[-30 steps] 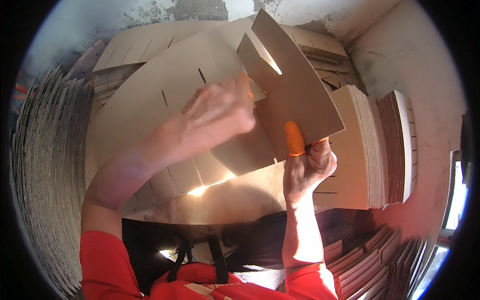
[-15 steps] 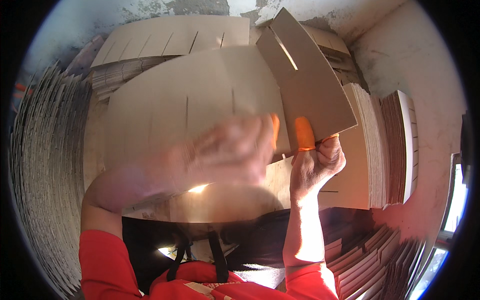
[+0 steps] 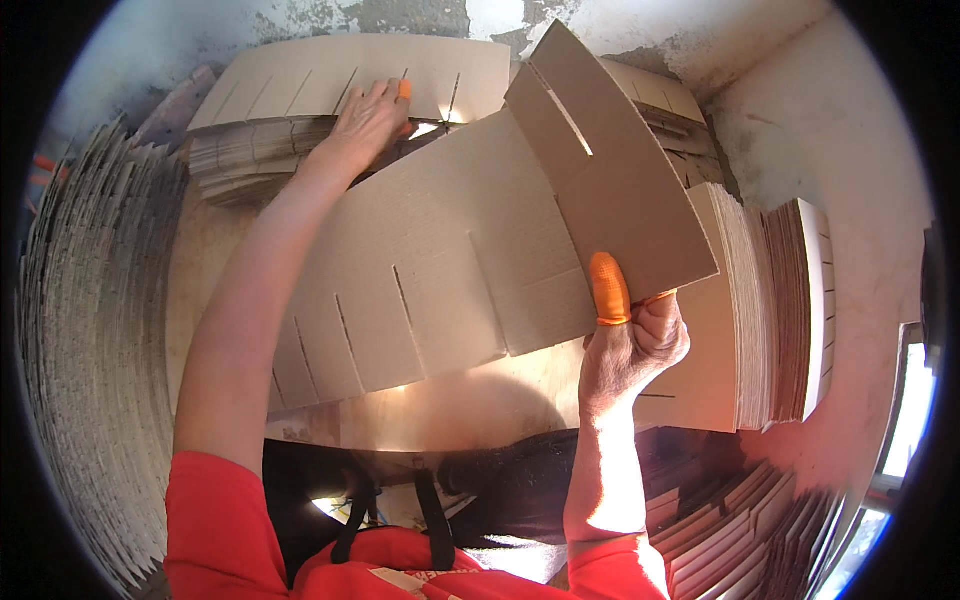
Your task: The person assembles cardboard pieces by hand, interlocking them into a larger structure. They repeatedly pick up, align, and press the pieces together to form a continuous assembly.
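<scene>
My right hand point(image 3: 640, 335), with orange finger cots on its thumb and finger, pinches the near corner of a short slotted cardboard strip point(image 3: 630, 170). That strip stands tilted across the right end of a long slotted cardboard piece point(image 3: 430, 250), which lies slanted above the table. The two meet along the strip's left edge; how they join is hidden. At the back, my left hand point(image 3: 370, 125) grips the front edge of the top slotted cardboard sheet point(image 3: 310, 85), fingers above and cot-covered thumb below. A lit gap shows under that edge beside the thumb.
Tall stacks of cardboard point(image 3: 95, 350) line the left side. More cardboard sheets point(image 3: 755, 310) stand packed at the right, and further pieces point(image 3: 725, 530) rest at the lower right. The wooden table point(image 3: 450, 405) runs close to my body. A worn wall point(image 3: 800, 130) rises behind.
My left hand has swept from the middle, near the short strip, up and left to the back stack. The long piece now slants more, and the right hand keeps its pinch.
</scene>
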{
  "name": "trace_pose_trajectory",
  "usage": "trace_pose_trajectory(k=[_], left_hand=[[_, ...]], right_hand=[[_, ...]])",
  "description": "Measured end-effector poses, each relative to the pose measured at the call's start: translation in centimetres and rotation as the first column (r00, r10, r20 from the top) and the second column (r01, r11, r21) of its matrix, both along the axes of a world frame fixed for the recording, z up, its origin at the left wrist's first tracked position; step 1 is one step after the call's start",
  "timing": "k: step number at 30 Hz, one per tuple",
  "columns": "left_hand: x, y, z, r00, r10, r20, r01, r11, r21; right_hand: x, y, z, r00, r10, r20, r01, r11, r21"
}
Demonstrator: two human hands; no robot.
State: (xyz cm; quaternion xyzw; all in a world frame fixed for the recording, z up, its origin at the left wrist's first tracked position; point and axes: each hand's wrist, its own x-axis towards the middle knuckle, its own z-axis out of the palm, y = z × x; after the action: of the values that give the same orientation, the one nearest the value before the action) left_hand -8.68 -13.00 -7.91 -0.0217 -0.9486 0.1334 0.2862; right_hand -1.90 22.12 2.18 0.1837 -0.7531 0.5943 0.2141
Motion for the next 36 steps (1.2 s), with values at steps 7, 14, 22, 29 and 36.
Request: trace_pose_trajectory(k=[7, 14, 22, 29, 36], left_hand=[[-0.1, 0.7, 1.4, 0.993, 0.065, 0.097, -0.066, 0.998, 0.008], [1.4, 1.1, 6.1, 0.965, -0.194, -0.178, 0.231, 0.948, 0.219], [1.2, 4.1, 11.2, 0.976, -0.075, -0.205, 0.05, 0.991, -0.125], [2.2, 6.3, 12.0, 0.953, -0.129, -0.273, 0.09, 0.984, -0.153], [3.3, 6.3, 13.0, 0.963, -0.077, -0.259, 0.032, 0.985, -0.17]], right_hand=[[0.0, -0.1, -0.2, 1.0, -0.018, 0.004, 0.018, 0.998, -0.056], [0.1, -0.2, 0.6, 1.0, -0.005, -0.028, 0.005, 1.0, -0.004], [0.8, -0.2, 1.0, 0.998, 0.049, 0.031, -0.049, 0.999, 0.007], [1.5, 0.0, 1.1, 0.986, 0.143, 0.089, -0.141, 0.989, -0.032], [2.0, -0.2, 1.3, 0.989, 0.148, 0.014, -0.148, 0.989, 0.0]])
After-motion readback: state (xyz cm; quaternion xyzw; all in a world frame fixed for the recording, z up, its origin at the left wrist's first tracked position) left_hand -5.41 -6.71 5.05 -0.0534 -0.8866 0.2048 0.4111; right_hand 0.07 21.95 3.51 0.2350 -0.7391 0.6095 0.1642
